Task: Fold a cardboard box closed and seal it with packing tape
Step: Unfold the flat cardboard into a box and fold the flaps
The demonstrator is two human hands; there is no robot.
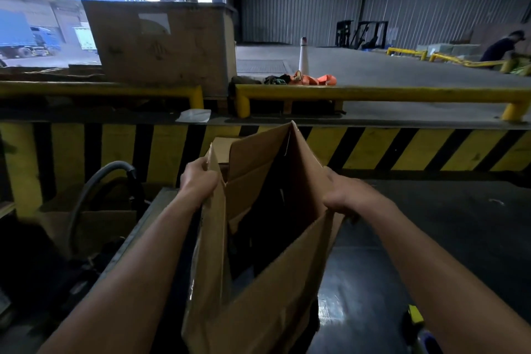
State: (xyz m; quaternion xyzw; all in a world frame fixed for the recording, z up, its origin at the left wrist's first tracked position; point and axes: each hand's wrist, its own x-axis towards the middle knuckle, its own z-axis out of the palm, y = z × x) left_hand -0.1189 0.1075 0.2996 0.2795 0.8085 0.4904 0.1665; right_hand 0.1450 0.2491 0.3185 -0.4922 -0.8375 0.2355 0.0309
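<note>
Big brown cardboard box (267, 253) between both hands, top wide open. Left hand (198, 181) pinches thin left flap. Right hand (344, 195) grips right wall edge. Step: box not shut yet. Next: push flaps down flat. No tape seen near hands.

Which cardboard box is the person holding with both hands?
The open box right in front, gripped by both hands; the big cardboard box stands untouched behind the yellow rail.

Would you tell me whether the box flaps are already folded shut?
No, the cardboard box gapes open, its flaps upright between both hands.
</note>
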